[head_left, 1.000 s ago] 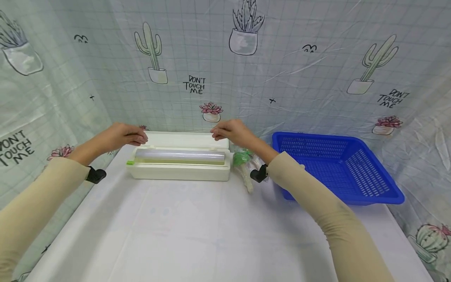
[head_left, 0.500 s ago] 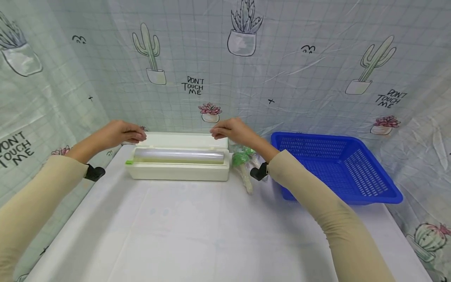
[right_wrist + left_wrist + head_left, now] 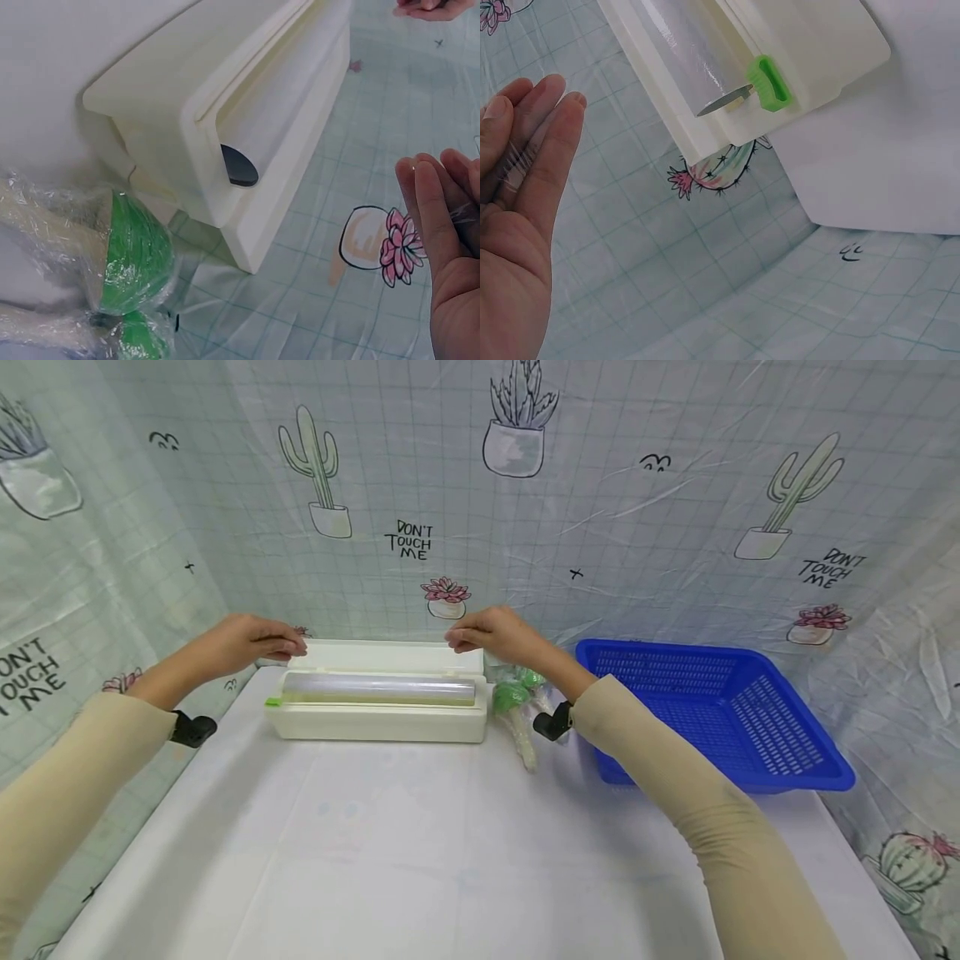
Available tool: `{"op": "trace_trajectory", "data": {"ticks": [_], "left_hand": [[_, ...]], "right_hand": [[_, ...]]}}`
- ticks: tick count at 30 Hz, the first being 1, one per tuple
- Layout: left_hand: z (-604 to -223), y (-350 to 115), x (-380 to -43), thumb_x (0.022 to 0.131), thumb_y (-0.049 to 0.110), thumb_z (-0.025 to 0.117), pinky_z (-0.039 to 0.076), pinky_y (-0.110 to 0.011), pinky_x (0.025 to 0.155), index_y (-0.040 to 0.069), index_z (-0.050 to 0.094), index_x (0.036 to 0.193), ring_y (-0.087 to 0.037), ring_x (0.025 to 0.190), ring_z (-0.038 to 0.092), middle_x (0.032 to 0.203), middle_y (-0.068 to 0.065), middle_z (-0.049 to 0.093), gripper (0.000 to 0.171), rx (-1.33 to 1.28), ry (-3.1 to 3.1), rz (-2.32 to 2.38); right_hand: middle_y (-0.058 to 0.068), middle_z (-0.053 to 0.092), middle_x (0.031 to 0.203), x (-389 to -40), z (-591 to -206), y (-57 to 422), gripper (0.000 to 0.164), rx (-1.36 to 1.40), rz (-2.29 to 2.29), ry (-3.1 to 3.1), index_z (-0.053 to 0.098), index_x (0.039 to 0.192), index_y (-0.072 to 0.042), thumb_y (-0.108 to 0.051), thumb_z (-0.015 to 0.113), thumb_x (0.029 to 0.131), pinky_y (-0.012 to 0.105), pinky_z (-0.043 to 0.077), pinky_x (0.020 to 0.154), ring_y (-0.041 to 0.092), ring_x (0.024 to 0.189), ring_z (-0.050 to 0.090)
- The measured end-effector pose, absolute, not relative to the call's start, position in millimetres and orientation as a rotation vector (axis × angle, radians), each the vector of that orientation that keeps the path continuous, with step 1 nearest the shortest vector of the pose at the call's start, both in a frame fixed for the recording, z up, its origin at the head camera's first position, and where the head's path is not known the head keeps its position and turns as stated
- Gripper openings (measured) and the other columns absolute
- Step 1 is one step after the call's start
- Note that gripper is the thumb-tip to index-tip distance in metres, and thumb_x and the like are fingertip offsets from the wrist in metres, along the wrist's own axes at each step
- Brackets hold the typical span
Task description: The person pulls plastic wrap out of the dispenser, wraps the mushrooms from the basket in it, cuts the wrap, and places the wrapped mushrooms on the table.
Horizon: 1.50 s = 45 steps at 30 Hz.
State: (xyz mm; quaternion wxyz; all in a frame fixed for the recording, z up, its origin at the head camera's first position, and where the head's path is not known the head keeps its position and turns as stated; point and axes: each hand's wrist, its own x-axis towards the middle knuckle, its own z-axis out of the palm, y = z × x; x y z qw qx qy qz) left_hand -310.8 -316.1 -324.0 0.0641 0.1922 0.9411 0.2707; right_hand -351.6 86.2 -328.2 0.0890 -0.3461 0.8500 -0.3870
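A blue basket (image 3: 716,706) sits before a cactus-print backdrop (image 3: 495,535), apparently some glossy sheet

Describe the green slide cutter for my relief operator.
On the white table, left of the blue basket, lies the long white film dispenser. The slide cutter is the small piece at its left end. Its bright green sets it apart from the silvery film roll beside it.

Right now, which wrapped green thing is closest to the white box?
The front one, its pale stalk in plain view; the other one lies farther from the white box, partly hidden behind the black wrist device.
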Motion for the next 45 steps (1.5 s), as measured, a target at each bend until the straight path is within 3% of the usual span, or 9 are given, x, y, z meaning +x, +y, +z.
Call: {"op": "trace_trajectory", "data": {"ticks": [4,10,18,25,30,45], "left_hand": [[-324,-318,-308,0.104,-0.002,0.052,0.059,-0.028,0.085,-0.013,0.062,0.127,-0.033,0.112,0.068,0.124,-0.027,0.068,0.028,0.586,2.840,0.830],[-327,-322,-304,0.104,-0.002,0.053,0.059,-0.024,0.085,-0.010,0.066,0.124,0.000,0.099,0.069,0.122,-0.024,0.069,0.025,0.622,2.842,0.856],[-327,-327,-295,0.104,-0.001,0.052,0.058,-0.021,0.085,-0.007,0.067,0.125,-0.019,0.106,0.072,0.123,-0.023,0.069,0.026,0.668,2.876,0.807],[-326,-328,-292,0.105,0.001,0.052,0.057,-0.020,0.084,-0.008,0.066,0.127,-0.012,0.103,0.072,0.124,-0.023,0.069,0.027,0.685,2.874,0.807],[-325,-329,-289,0.105,0.000,0.053,0.057,-0.019,0.084,-0.007,0.066,0.127,-0.014,0.105,0.072,0.125,-0.023,0.069,0.028,0.689,2.880,0.802],[-321,-332,-286,0.103,-0.001,0.055,0.053,-0.011,0.080,-0.006,0.067,0.126,-0.002,0.101,0.070,0.123,-0.023,0.070,0.027,0.735,2.890,0.801]], "right_hand": [[0.017,0.074,0.115,-350,-327,86,0.027,-1.055,-1.132,2.531,0.070,0.122,0.005,-0.009,0.057,0.104,0.028,0.057,0.092,0.023,0.105,0.073],[0.015,0.074,0.115,-347,-325,89,0.026,-1.074,-1.111,2.536,0.072,0.121,0.003,-0.008,0.056,0.105,0.025,0.057,0.090,0.022,0.105,0.073],[0.017,0.074,0.116,-342,-322,89,0.026,-1.091,-1.118,2.531,0.071,0.122,0.003,-0.008,0.056,0.105,0.026,0.057,0.091,0.024,0.106,0.073],[0.020,0.072,0.117,-340,-320,89,0.027,-1.114,-1.083,2.553,0.070,0.123,0.005,-0.009,0.054,0.106,0.027,0.057,0.091,0.032,0.109,0.071],[0.019,0.073,0.115,-341,-320,89,0.027,-1.141,-1.107,2.538,0.070,0.123,0.006,-0.007,0.054,0.106,0.025,0.057,0.090,0.033,0.109,0.070],[0.013,0.075,0.112,-339,-315,91,0.027,-1.129,-1.080,2.579,0.071,0.123,0.003,-0.008,0.054,0.106,0.025,0.057,0.089,0.026,0.106,0.072]]}}
